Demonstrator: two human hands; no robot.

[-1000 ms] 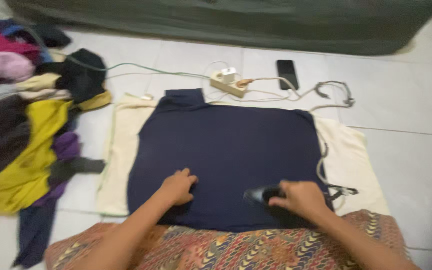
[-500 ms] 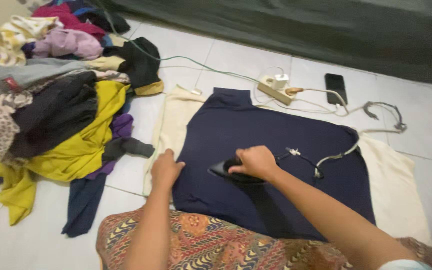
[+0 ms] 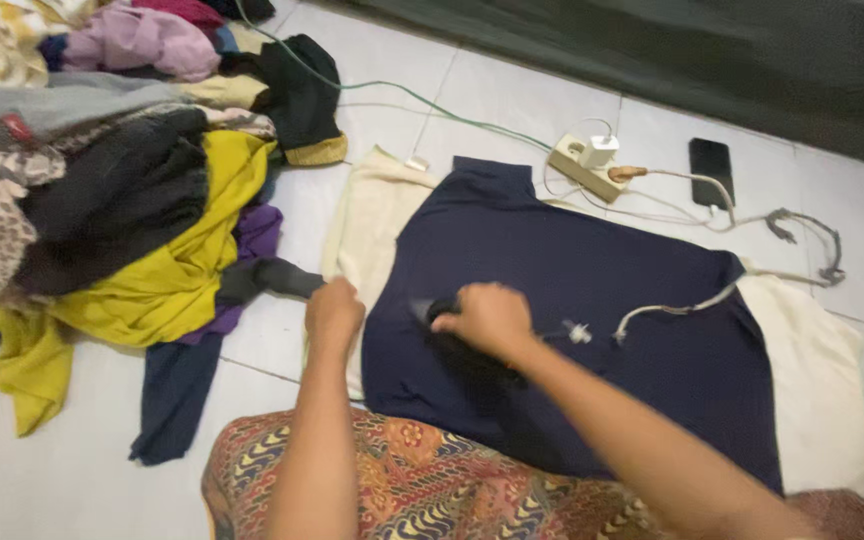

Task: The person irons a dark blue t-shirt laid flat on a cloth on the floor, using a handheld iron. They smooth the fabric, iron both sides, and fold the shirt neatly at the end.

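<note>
Right hand [image 3: 492, 318] wrapped round the iron [image 3: 440, 312], left hand [image 3: 332, 312] pressed flat at the navy shirt [image 3: 592, 330] edge. Best to keep that hem taut, glide slow, mind the cord [image 3: 687, 300].

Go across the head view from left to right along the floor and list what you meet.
Pile of mixed clothes → left hand at the cream cloth's edge → right hand on the iron, over the navy garment → white power strip → black phone → grey cord loop.

Right hand [image 3: 490, 318]: carried the dark clothes iron [image 3: 442, 312] from the navy blue garment's [image 3: 592, 330] lower right toward its left edge, nearer the left hand [image 3: 333, 310].
</note>
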